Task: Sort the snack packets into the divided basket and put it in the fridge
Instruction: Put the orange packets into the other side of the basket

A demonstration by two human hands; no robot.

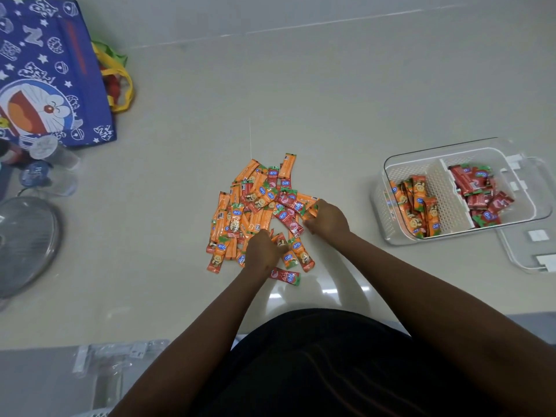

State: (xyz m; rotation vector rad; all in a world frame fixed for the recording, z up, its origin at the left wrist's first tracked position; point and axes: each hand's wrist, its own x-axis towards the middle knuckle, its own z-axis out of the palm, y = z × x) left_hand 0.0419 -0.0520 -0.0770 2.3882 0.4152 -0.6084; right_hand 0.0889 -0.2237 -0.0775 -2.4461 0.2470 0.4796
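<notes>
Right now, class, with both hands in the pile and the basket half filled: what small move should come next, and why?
Probably lift the right hand, whose fingers are curled on orange packets, across to the basket and drop them in its left section, where orange ones already sit; the red ones fill the right section. The pile is still mixed.

Both hands, the left hand (261,249) and the right hand (326,219), hide their fingertips in the heap of orange and red snack packets (258,206), so any grip cannot be told. The grey metal fan grille (24,245) and the blue cartoon-printed bag (45,70) run off the left edge.
</notes>
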